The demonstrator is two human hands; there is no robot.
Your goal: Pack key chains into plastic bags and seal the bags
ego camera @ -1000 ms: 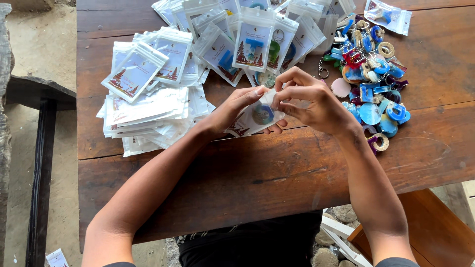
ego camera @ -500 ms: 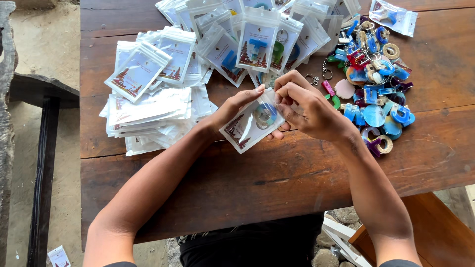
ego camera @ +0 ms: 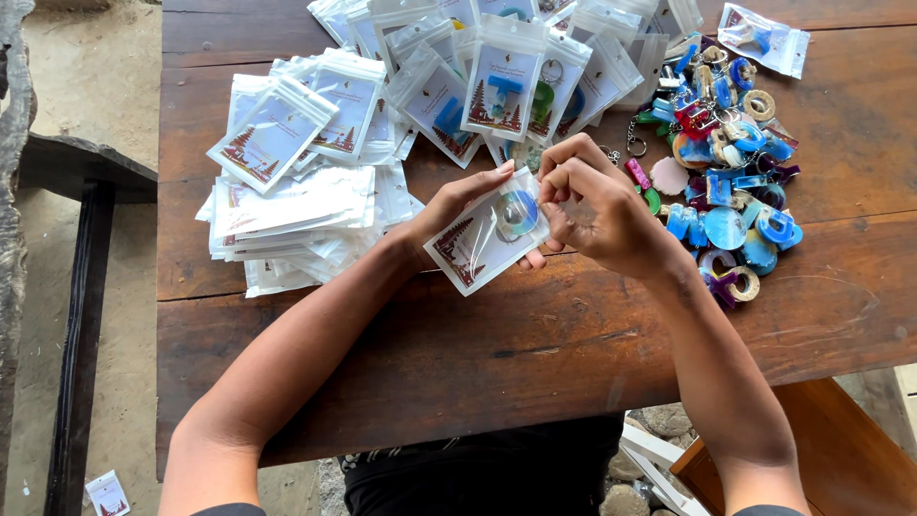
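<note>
Plastic pouch, small and clear with a printed card inside, sits between both hands just above the wooden table; a blue-green round charm shows through it. Left hand: fingers closed on the pouch's upper-left edge. Right hand: fingers curled and pinched at the pouch's top right corner. Stack of flat empty pouches lies left of the hands. Filled pouches fan out behind. Heap of coloured keychain charms lies just right of the right hand.
</note>
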